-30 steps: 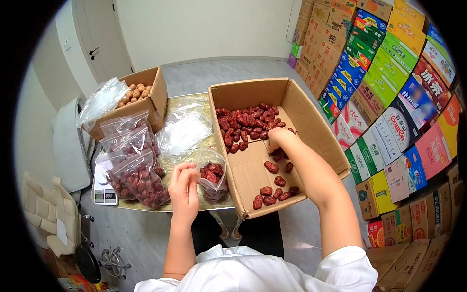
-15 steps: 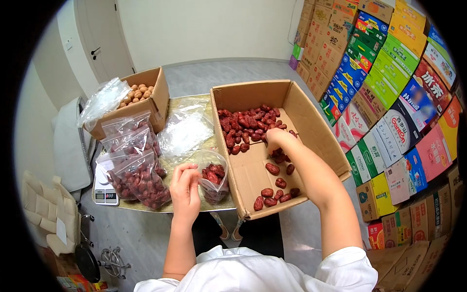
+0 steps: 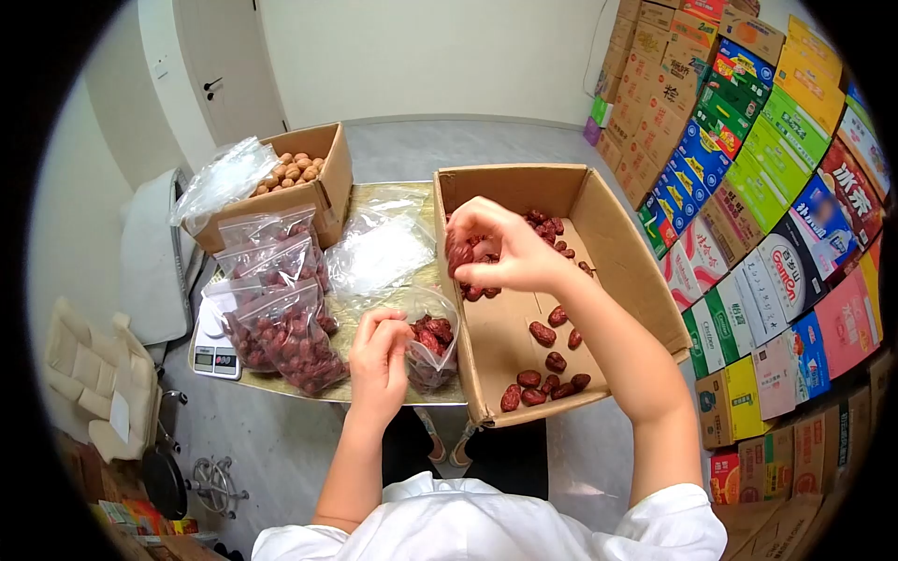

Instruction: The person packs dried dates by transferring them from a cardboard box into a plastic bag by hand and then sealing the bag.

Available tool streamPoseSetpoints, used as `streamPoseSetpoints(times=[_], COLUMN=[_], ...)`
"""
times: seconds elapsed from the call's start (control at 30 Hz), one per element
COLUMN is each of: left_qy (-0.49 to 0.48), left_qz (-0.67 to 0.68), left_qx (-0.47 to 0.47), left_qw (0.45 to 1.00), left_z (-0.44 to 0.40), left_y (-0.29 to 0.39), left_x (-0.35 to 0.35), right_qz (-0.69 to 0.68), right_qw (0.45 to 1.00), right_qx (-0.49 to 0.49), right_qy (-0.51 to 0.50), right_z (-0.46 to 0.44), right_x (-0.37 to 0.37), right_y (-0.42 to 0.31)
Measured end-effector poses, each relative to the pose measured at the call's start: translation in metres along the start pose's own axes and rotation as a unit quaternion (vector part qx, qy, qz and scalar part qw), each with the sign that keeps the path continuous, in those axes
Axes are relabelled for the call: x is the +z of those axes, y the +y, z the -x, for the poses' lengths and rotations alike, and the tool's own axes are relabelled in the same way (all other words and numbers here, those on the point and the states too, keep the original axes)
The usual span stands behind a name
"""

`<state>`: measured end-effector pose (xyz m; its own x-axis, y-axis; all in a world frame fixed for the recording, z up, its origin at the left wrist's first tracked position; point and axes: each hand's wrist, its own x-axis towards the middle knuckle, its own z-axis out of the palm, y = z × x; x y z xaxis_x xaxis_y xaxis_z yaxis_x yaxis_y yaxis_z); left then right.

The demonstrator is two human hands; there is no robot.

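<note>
My right hand point(image 3: 510, 245) is raised above the left part of an open cardboard box point(image 3: 622, 271), fingers curled round some red dates point(image 3: 459, 254). More dates lie in the box, partly hidden behind that hand, with several loose dates point(image 3: 543, 334) nearer to me. Left of the box stands an open clear plastic bag point(image 3: 449, 374), partly filled with dates. My left hand point(image 3: 377, 363) is closed at this bag's left edge, pinching the plastic.
Several filled bags of dates point(image 3: 297, 351) lean together on the table beside a kitchen scale point(image 3: 217, 360). Behind them, a box of walnuts point(image 3: 341, 178) has plastic bags on its edge. Flat clear bags point(image 3: 379, 252) lie mid-table. Stacked cartons point(image 3: 739, 248) line the right side.
My right hand has come up out of the date pile and moved left towards the bag, with dates in it. My left hand stays at the bag. The whole view has shifted slightly.
</note>
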<state>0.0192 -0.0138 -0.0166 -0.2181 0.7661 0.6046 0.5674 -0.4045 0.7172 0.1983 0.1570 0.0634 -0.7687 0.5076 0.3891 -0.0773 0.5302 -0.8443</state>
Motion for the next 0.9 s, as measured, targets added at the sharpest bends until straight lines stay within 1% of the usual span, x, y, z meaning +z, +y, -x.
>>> streamPoseSetpoints(times=[0.03, 0.1, 0.13, 0.23, 0.27, 0.33, 0.4, 0.47, 0.5, 0.57, 0.7, 0.77, 0.8, 0.9], left_qy=[0.002, -0.001, -0.003, -0.003, -0.003, 0.000, 0.005, 0.010, 0.007, 0.005, 0.018, 0.022, 0.018, 0.010], left_qz=[-0.014, -0.009, -0.003, -0.012, -0.014, -0.004, -0.002, 0.001, -0.004, -0.009, -0.003, 0.001, 0.001, -0.006], left_qx=[0.015, 0.006, -0.002, 0.007, 0.006, -0.015, -0.010, -0.004, -0.004, -0.004, 0.005, 0.011, 0.009, 0.008], left_qw=[1.000, 1.000, 1.000, 1.000, 1.000, 1.000, 1.000, 1.000, 1.000, 1.000, 1.000, 1.000, 1.000, 1.000], left_z=[-0.001, -0.002, -0.002, -0.002, -0.002, 0.000, -0.001, 0.000, 0.000, 0.000, -0.001, -0.002, -0.002, -0.010], left_y=[0.000, 0.004, 0.006, 0.004, 0.003, 0.001, 0.000, 0.000, -0.001, 0.000, 0.004, 0.004, 0.003, -0.004], left_x=[0.000, 0.001, 0.001, 0.002, 0.002, 0.002, 0.003, 0.003, 0.003, 0.003, 0.002, 0.001, -0.001, -0.008], right_qz=[0.010, 0.106, 0.122, 0.139, 0.134, 0.138, 0.131, 0.161, 0.161, 0.125, 0.153, 0.256, 0.257, 0.357], right_qw=[1.000, 0.986, 0.983, 0.976, 0.979, 0.979, 0.980, 0.970, 0.970, 0.981, 0.981, 0.950, 0.950, 0.921], right_qx=[-0.008, -0.117, -0.132, -0.149, -0.119, -0.111, -0.102, -0.153, -0.153, -0.098, -0.082, -0.167, -0.166, -0.131], right_qy=[-0.021, -0.054, -0.045, -0.078, -0.095, -0.104, -0.109, -0.095, -0.095, -0.115, -0.090, -0.065, -0.064, -0.084], right_z=[0.000, -0.001, 0.001, 0.004, 0.006, 0.009, 0.010, 0.009, 0.010, 0.010, 0.008, 0.008, 0.009, 0.012], right_x=[0.005, 0.014, 0.022, 0.039, 0.043, 0.048, 0.050, 0.050, 0.049, 0.047, 0.044, 0.042, 0.042, 0.043], right_y=[-0.005, -0.001, -0.001, 0.002, 0.000, 0.002, 0.004, 0.010, 0.008, 0.004, 0.008, 0.018, 0.022, 0.030])
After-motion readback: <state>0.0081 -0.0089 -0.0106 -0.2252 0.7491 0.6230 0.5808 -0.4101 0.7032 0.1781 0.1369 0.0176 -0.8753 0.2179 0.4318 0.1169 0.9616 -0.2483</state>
